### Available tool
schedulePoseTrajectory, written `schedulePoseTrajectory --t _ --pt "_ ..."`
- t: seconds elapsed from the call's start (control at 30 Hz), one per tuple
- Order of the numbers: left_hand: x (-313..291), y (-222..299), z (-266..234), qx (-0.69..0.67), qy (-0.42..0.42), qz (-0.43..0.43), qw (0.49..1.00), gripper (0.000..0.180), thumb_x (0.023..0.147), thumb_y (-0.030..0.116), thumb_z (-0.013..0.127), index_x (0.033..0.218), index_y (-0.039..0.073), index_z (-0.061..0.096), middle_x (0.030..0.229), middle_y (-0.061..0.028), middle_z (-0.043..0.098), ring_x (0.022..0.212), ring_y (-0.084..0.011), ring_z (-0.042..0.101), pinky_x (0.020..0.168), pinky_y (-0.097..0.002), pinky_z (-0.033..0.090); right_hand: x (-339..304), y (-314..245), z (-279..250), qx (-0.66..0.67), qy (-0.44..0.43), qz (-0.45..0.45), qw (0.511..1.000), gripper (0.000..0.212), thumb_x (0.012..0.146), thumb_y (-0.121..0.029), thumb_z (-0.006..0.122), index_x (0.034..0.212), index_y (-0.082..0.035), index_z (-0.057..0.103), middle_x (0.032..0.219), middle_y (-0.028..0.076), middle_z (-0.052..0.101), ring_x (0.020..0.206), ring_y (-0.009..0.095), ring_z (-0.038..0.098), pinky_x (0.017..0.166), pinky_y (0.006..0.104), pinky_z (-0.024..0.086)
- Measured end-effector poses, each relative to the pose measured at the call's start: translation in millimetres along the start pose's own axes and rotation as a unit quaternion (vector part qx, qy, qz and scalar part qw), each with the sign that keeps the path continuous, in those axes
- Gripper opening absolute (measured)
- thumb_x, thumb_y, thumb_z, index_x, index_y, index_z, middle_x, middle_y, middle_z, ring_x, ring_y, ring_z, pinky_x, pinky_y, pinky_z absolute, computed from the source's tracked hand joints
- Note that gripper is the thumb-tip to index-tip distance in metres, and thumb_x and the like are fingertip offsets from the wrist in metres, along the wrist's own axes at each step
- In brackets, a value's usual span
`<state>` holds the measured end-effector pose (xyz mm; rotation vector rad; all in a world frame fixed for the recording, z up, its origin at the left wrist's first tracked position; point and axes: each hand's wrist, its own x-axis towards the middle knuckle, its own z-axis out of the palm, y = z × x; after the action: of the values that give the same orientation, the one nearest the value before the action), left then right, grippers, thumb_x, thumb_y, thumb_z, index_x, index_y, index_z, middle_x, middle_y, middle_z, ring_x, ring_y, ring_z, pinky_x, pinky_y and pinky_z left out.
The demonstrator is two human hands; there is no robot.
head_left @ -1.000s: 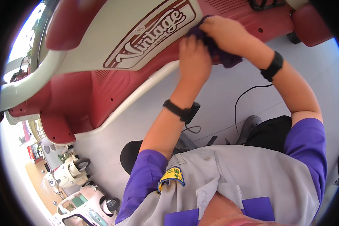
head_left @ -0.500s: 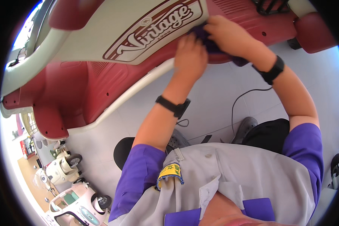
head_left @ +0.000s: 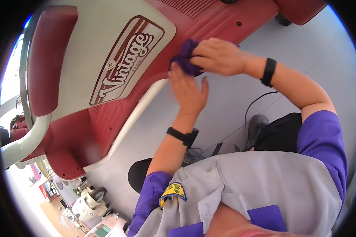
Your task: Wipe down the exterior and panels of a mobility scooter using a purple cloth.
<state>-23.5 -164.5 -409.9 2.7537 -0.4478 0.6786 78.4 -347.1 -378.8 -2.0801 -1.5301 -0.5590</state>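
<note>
My right hand [head_left: 221,57] is closed on a bunched dark purple cloth [head_left: 189,47] and presses it to the red lower body [head_left: 154,73] of a red and cream vehicle. Just below it, my left hand [head_left: 188,93] meets the cloth with its fingertips, its fingers stretched out and the thumb standing apart. Beside the cloth rises a cream side panel [head_left: 156,17] that carries a striped maroon decal [head_left: 126,59]. A pale trim bar [head_left: 140,106] runs along the vehicle's near lower edge.
A red padded cushion [head_left: 53,59] and a curved pale tube [head_left: 31,138] flank the panel on the left. On the tiled floor, a dark cable [head_left: 252,103] lies near my shoe [head_left: 257,126]. Small cream [head_left: 85,207] and pink [head_left: 112,225] vehicles stand at lower left.
Both hands and the cloth have moved left along the red lower body. My left thumb now sticks out from the fingers. The vehicle appears turned in view, showing more of the red cushion.
</note>
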Motion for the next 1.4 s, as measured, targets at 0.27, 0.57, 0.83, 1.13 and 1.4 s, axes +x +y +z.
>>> schedulePoseTrajectory --t 0.27,0.57,0.83,1.13,1.4 --pt "57 38 23 -0.103 -0.019 0.064 0.992 0.063 0.079 0.028 0.07 0.127 -0.005 0.047 0.138 -0.0294 0.039 0.13 -0.0462 0.034 0.106 -0.058 0.025 -66 43 -27 -0.094 0.069 0.055 0.992 0.038 0.074 -0.013 0.07 0.11 -0.012 0.06 0.117 0.007 0.055 0.108 0.028 0.053 0.09 0.0402 0.041" --pt "-16 -52 -2 -0.001 0.106 0.049 0.993 0.034 0.066 0.016 0.074 0.093 0.008 0.054 0.114 -0.0141 0.052 0.101 -0.0348 0.047 0.082 -0.0474 0.033 15 -34 20 -0.006 0.013 0.033 0.999 0.033 0.076 -0.013 0.06 0.108 -0.019 0.062 0.115 0.008 0.055 0.112 0.028 0.052 0.087 0.0406 0.042" --pt "-25 -43 -2 0.016 0.092 -0.035 0.995 0.034 0.065 0.009 0.073 0.089 0.003 0.049 0.108 -0.0219 0.051 0.091 -0.0407 0.048 0.075 -0.05 0.036 26 -35 34 -0.02 -0.006 -0.047 0.999 0.029 0.074 -0.016 0.061 0.102 -0.02 0.062 0.111 0.006 0.056 0.106 0.023 0.054 0.083 0.0327 0.044" --pt "0 19 6 -0.11 0.016 0.021 0.994 0.006 0.075 0.006 0.059 0.075 0.004 0.053 0.08 -0.0117 0.049 0.076 -0.0299 0.051 0.063 -0.0432 0.042 -36 -1 -3 -0.117 -0.006 -0.083 0.99 0.035 0.066 -0.012 0.067 0.099 -0.024 0.062 0.107 0.004 0.053 0.103 0.025 0.052 0.084 0.0371 0.041" --pt "-6 -21 -10 -0.089 0.058 0.059 0.993 0.008 0.069 0.006 0.06 0.07 0.006 0.052 0.078 -0.0109 0.047 0.074 -0.0302 0.051 0.062 -0.0424 0.043 9 -22 4 -0.055 -0.037 -0.008 0.998 0.034 0.067 -0.007 0.066 0.098 -0.02 0.062 0.105 0.006 0.051 0.099 0.027 0.051 0.082 0.0383 0.042"
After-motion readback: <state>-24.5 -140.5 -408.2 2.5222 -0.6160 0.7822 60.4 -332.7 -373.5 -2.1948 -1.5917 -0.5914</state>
